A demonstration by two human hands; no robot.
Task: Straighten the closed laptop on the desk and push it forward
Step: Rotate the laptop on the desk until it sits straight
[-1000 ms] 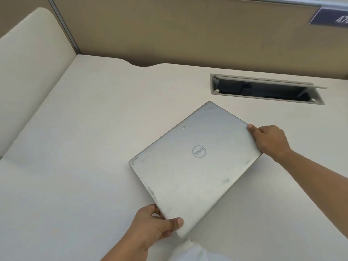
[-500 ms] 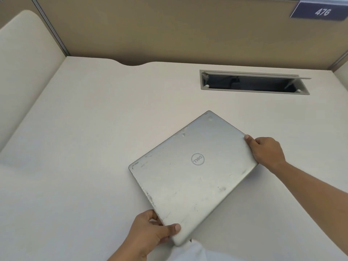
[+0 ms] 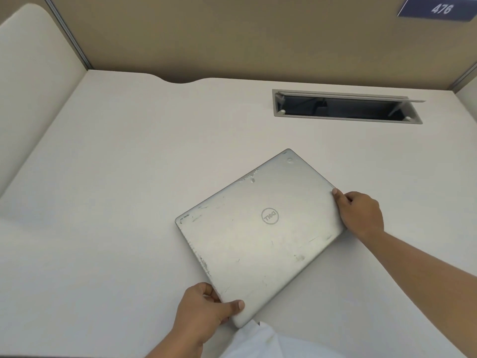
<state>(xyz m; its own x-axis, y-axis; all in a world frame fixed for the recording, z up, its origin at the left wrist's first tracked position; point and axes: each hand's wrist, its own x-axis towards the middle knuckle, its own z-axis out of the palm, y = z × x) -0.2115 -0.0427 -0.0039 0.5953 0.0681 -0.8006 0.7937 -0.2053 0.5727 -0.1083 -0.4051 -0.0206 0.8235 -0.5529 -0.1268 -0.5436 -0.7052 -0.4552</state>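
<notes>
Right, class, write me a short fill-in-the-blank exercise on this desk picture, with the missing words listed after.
1. The laptop has its lid ____.
2. It lies ____ to the desk edges, not square.
3. The left hand grips its ____ corner; the right hand holds the right edge.
4. The sign on the partition reads ____.

Missing words: closed; askew; nearest; 476

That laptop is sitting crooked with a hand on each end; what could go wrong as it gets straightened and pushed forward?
The laptop is held only at two corners, by the left hand and right hand, so it might slip and twist unevenly. Its near corner appears to reach the edge of the desk, so a pull backward could tip it off. Pushed too far forward, it could reach the open cable slot.
</notes>
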